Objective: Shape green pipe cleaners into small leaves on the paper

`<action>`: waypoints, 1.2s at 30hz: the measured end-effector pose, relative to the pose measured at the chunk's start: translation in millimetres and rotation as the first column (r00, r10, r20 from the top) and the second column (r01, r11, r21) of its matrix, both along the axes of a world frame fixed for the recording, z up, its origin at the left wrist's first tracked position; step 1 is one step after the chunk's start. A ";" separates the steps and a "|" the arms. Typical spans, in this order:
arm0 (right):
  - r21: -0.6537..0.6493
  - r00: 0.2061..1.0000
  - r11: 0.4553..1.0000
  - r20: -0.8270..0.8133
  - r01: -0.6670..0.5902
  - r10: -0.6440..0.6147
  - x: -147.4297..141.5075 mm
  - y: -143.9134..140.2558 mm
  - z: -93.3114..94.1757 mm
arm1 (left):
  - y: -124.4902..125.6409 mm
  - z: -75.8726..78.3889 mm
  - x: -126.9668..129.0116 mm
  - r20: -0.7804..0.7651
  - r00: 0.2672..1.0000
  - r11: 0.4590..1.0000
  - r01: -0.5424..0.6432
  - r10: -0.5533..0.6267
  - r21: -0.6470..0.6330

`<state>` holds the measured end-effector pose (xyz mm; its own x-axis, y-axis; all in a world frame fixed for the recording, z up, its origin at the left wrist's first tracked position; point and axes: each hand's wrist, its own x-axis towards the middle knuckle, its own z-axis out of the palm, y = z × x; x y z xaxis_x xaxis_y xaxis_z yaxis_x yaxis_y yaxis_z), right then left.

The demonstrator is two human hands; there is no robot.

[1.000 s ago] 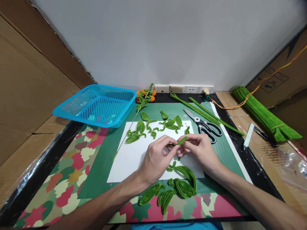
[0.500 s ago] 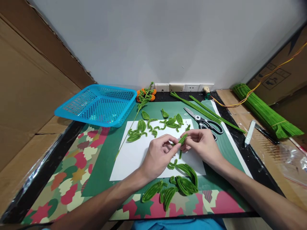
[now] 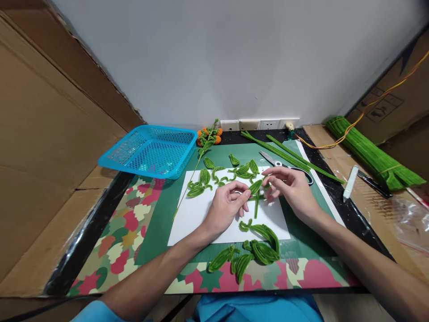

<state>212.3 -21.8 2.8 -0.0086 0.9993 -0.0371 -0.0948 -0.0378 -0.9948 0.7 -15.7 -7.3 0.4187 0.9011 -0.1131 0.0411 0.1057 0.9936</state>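
Between the thumb and fingertips of my left hand (image 3: 226, 205) is a small green pipe-cleaner leaf (image 3: 256, 187), tilted up to the right. My right hand (image 3: 293, 188) hovers at the leaf's upper tip with its fingers apart; whether it touches the tip I cannot tell. Below the leaf, a short straight green pipe-cleaner piece (image 3: 256, 205) shows over the white paper (image 3: 191, 223). Past my hands lie several finished-looking green leaves (image 3: 204, 176) with curled stems. Nearer my body, a group of larger green leaves (image 3: 263, 252) rests on the mat and the patterned cover.
A blue perforated basket (image 3: 150, 174) stands at the left. Orange flowers on a green stem (image 3: 192, 179) lie beside it. Scissors (image 3: 278, 164), loose pipe cleaners (image 3: 278, 152), a white-handled tool (image 3: 350, 183) and a thick green pipe-cleaner bundle (image 3: 372, 150) lie to the right.
My right hand has opened and drawn slightly up and right from the leaf. The leaf stays in my left hand, now more exposed. The camera view has shifted a little.
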 end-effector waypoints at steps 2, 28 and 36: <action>0.019 1.000 0.999 -0.007 -0.030 0.031 -1.8 -0.7 2.4 | 0.7 0.6 0.0 0.026 1.000 1.000 0.008 -0.007 -0.015; -0.063 0.794 0.866 -0.436 -0.496 0.423 2.5 -3.2 -4.0 | -2.5 9.8 6.0 0.226 0.969 0.959 0.158 -0.105 -0.233; -0.070 0.753 0.878 -0.550 -0.473 0.362 -2.2 -7.1 -3.6 | -1.4 10.1 5.0 0.245 0.962 0.965 0.172 -0.120 -0.199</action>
<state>210.2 -29.0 -0.8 -0.4964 0.8628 -0.0958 -0.5089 -0.3786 -0.7731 5.7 -17.0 2.7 0.5815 0.7924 -0.1842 -0.1536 0.3293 0.9316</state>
